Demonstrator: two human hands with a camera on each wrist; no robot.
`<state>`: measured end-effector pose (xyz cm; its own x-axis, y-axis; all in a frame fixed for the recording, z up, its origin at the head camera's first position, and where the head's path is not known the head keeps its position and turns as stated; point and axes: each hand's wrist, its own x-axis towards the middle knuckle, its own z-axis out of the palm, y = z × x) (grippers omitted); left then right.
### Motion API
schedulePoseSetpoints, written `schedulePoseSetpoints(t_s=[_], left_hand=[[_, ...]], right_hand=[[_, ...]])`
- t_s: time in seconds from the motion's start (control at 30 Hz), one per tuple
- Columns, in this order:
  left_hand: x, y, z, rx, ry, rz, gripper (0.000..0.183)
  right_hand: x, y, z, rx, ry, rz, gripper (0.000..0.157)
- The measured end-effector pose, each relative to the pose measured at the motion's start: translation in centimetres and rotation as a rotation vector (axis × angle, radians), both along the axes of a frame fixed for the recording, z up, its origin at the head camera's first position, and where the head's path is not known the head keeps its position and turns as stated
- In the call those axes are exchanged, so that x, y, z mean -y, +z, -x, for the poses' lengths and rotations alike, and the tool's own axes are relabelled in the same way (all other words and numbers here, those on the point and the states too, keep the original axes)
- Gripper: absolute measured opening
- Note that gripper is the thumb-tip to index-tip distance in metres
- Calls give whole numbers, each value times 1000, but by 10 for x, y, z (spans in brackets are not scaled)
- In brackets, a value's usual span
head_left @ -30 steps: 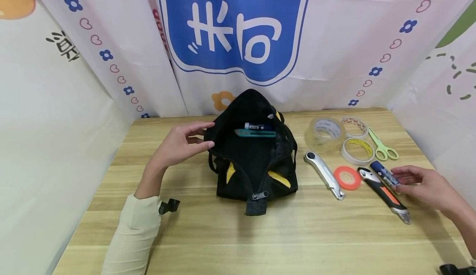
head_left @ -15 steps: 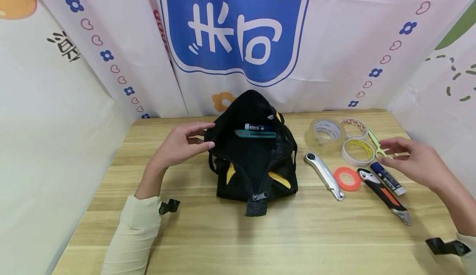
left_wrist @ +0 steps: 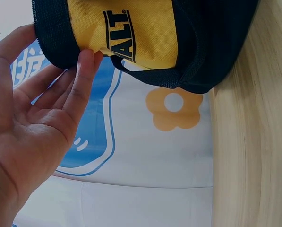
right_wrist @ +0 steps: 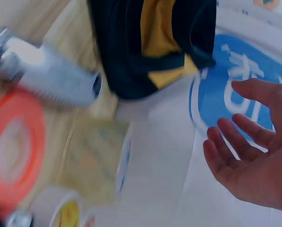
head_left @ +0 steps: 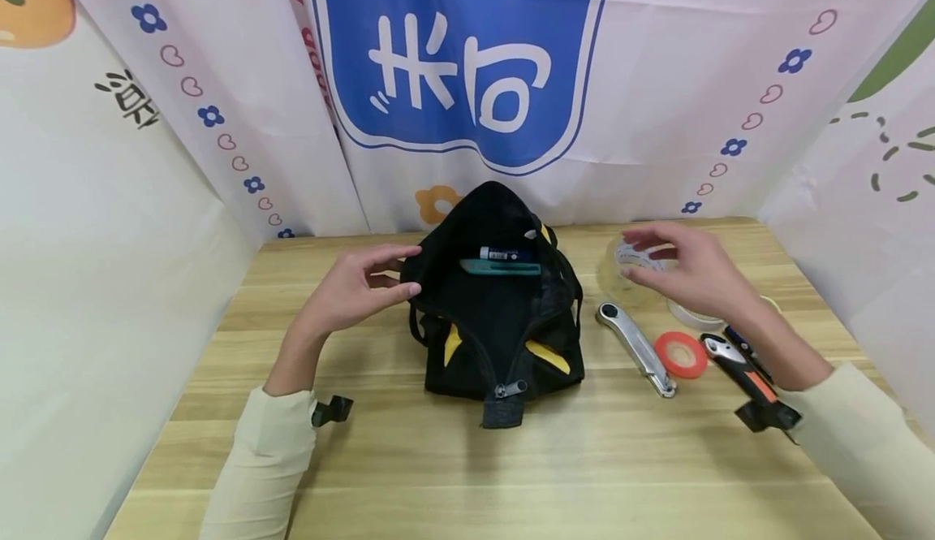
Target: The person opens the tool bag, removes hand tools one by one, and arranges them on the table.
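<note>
A black and yellow tool bag [head_left: 467, 361] stands unzipped in the middle of the table. My left hand [head_left: 354, 288] pinches its left rim between thumb and fingers; the left wrist view shows that hand [left_wrist: 41, 104] at the dark edge band above the yellow panel [left_wrist: 126, 33]. Inside the bag lie a teal utility knife [head_left: 500, 267] and a blue glue stick [head_left: 504, 253]. My right hand [head_left: 687, 268] hovers over a wide roll of clear tape [head_left: 617, 280], partly covering it. Its fingers are loosely bent and empty [right_wrist: 254, 146] in the right wrist view.
Right of the bag lie a silver utility knife [head_left: 635, 349], a red tape roll [head_left: 681, 355] and an orange-black utility knife [head_left: 745, 373]. A white tape roll [head_left: 694, 317] and another blue stick [head_left: 738, 341] are partly hidden under my right arm. A printed cloth [head_left: 657, 118] hangs behind.
My right hand has let go of the blue stick at the far right, passed over the green scissors, and moved left above the clear tape. The left hand keeps its place on the bag.
</note>
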<state>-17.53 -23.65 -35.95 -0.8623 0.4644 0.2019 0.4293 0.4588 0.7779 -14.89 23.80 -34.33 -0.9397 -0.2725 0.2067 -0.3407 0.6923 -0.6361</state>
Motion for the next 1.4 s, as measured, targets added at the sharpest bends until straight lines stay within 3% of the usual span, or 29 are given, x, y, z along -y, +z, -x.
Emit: schedulePoseSetpoints(t_s=[0.3, 0.97, 1.4], left_hand=[[-2, 3, -2, 4, 4, 12, 51], [0, 1, 1, -4, 3, -3, 52], [-1, -3, 2, 8, -6, -22, 52]], right_hand=[[57, 8, 20, -27, 95, 51, 51], [118, 2, 44, -2, 253, 133, 54], [144, -12, 62, 60, 370, 43, 56]])
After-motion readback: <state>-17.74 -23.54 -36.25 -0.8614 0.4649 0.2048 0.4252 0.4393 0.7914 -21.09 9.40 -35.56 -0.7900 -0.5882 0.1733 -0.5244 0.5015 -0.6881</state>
